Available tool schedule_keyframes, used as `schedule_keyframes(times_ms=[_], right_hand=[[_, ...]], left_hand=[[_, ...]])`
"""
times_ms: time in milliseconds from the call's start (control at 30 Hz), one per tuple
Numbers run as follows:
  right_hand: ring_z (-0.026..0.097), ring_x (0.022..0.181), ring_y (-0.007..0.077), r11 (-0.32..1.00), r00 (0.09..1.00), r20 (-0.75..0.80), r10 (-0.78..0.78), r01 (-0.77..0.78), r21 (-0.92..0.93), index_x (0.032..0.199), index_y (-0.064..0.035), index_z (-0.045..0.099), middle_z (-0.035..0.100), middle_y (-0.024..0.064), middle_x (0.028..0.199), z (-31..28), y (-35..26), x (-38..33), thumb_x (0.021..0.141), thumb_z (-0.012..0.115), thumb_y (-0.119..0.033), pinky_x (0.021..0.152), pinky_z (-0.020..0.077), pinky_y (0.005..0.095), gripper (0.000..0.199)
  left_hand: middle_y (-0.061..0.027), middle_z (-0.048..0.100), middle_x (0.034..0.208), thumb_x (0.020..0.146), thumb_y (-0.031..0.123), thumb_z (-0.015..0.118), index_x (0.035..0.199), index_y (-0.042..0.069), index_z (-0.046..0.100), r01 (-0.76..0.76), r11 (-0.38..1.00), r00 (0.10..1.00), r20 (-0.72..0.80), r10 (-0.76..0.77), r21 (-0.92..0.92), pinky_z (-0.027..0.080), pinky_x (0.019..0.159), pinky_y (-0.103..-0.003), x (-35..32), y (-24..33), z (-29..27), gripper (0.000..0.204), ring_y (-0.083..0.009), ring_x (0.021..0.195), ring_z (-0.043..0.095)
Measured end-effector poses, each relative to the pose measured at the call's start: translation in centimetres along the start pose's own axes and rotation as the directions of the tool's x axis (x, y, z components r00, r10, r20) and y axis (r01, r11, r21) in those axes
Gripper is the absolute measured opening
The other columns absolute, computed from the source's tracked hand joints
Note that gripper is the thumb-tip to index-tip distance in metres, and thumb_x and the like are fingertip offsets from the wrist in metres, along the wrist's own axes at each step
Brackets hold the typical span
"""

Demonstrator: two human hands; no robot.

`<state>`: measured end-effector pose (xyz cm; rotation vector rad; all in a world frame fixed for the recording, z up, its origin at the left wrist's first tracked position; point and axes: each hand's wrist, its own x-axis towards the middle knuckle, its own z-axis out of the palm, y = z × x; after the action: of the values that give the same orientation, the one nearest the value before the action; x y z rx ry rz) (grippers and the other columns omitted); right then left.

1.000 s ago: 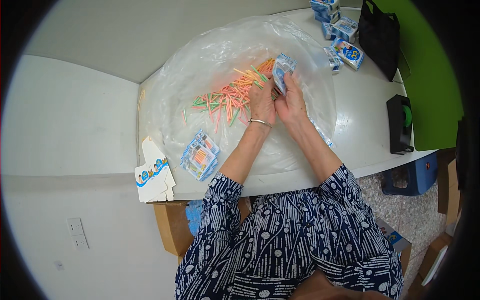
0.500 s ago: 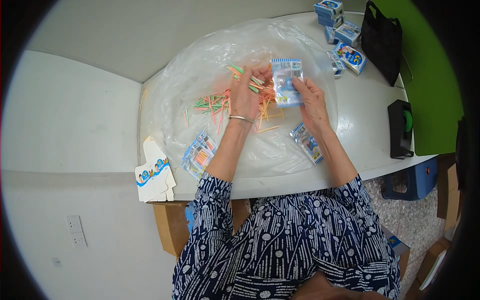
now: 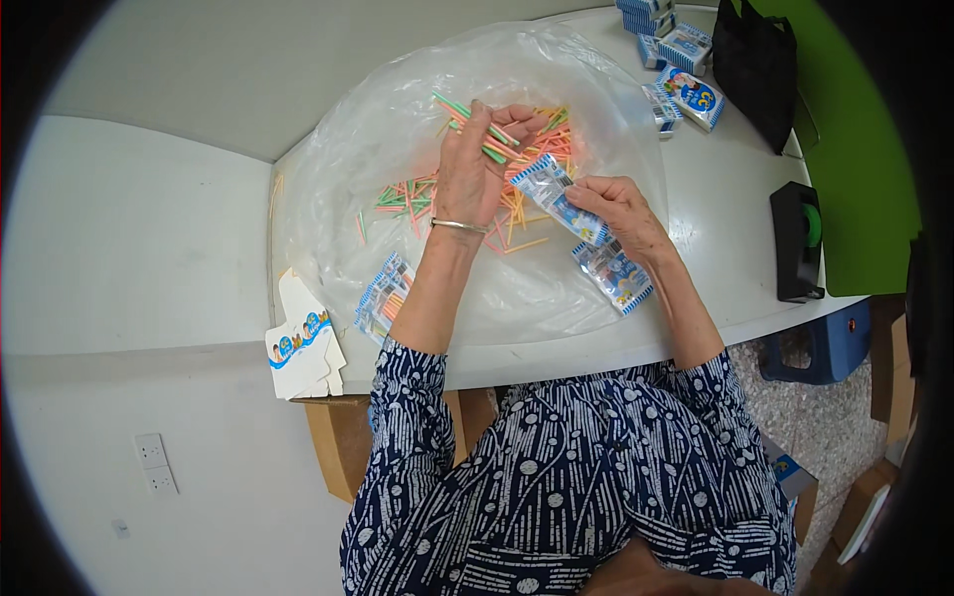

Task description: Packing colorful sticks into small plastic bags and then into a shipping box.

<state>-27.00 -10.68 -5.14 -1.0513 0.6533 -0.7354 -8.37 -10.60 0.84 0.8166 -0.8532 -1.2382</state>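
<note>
My left hand [image 3: 465,177] is closed around a small bundle of thin green, pink and orange sticks [image 3: 499,149], held above the loose pile. My right hand [image 3: 628,217] pinches a blue-and-white clear packet [image 3: 550,189] between thumb and fingers; it is tilted, one end close to the left hand. Under that hand another such packet [image 3: 618,276] lies flat. Loose coloured sticks [image 3: 405,199] are scattered on a large clear plastic bag [image 3: 497,308] spread over the table. Beside my left forearm lie packets with sticks inside [image 3: 386,296], partly covered by the arm.
Blue-and-white packs [image 3: 686,50] are stacked at the back right, next to a black bag [image 3: 755,74]. A black tape dispenser [image 3: 793,243] stands at the right edge. Flat printed cartons [image 3: 303,348] lie at the left corner; a blue stool [image 3: 820,348] is below right.
The packet in my right hand has come down and tilted toward the left hand. My left hand, still holding its sticks, has shifted slightly left and up.
</note>
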Motion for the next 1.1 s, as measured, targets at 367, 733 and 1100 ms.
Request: schedule_keyframes(times_ms=[367,733,1100], right_hand=[[0.054,0.069,0.0016,0.999,0.999,0.035,0.007,-0.006,-0.036,0.095,-0.0016,0.07,0.065,-0.003,0.078,-0.2,0.3,-0.1,0.088,0.065,-0.024,0.061,0.0421,0.0178,0.024],[0.056,0.074,0.0034,0.98,0.993,-0.007,-0.116,0.113,-0.166,0.104,0.0024,0.067,0.065,-0.0001,0.086,0.0,0.8,0.2,0.089,0.063,-0.02,0.065,0.0444,0.0185,0.027],[0.057,0.074,0.004,0.961,0.977,-0.023,-0.212,0.205,-0.187,0.107,0.0012,0.067,0.067,0.002,0.086,-0.5,2.0,0.6,0.089,0.063,-0.021,0.064,0.0451,0.0186,0.029]], left_hand=[[-0.0152,0.064,0.101,0.097,0.036,0.046,0.106,-0.006,0.058,0.043,0.977,0.998,0.039,-0.052,0.209,0.051,0.08,-0.029,-2.6,-0.9,1.6,0.044,-0.0182,0.092,0.063],[-0.0082,0.062,0.105,0.098,0.035,0.045,0.111,0.001,0.059,0.122,0.94,0.97,0.164,-0.182,0.32,0.048,0.083,-0.027,-3.1,-0.7,-0.4,0.039,-0.013,0.093,0.059],[-0.0205,0.062,0.108,0.097,0.028,0.05,0.109,-0.002,0.055,0.21,0.97,0.977,-0.042,-0.207,0.125,0.052,0.089,-0.038,-1.1,0.4,-2.8,0.033,-0.027,0.103,0.061]])
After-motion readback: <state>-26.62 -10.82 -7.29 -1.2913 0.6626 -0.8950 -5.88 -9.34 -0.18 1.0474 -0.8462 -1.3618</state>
